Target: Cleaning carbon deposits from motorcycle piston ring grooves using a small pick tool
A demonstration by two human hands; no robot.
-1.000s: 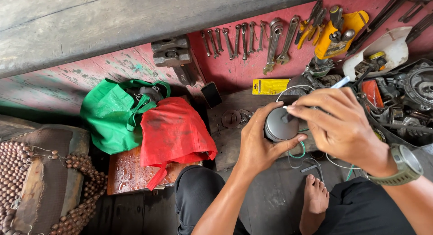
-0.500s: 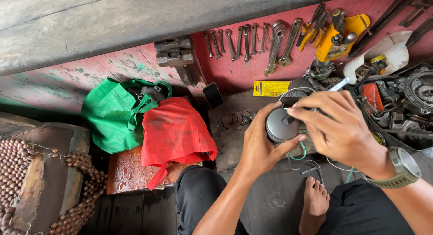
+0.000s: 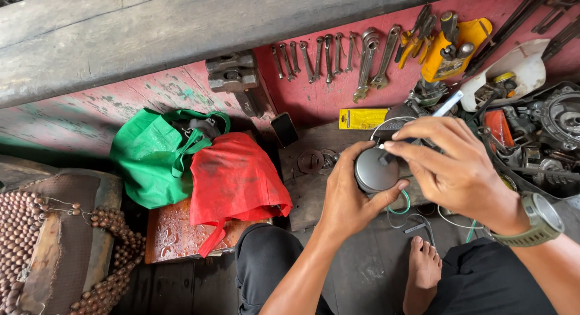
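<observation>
My left hand (image 3: 347, 194) cups a round grey metal part (image 3: 376, 170) from below and the left, fingers wrapped around its rim. My right hand (image 3: 450, 167) reaches over the part from the right, fingertips pinched on something small at its top edge; what it pinches is hidden. A green and a white wire (image 3: 402, 206) trail from under the part. A watch sits on my right wrist. My bare foot (image 3: 423, 269) rests on the dark floor below the hands.
A row of wrenches (image 3: 329, 55) lies on the red surface, with pliers and a yellow tool (image 3: 450, 46) to the right. Engine parts (image 3: 544, 133) crowd the right side. A green bag (image 3: 154, 155) and a red bag (image 3: 232, 179) sit left. A beaded seat cover (image 3: 66, 254) lies at far left.
My right hand has shifted slightly on top of the grey part, fingers drawing closer to its upper edge. My left hand keeps the same grip. The view has drifted a little.
</observation>
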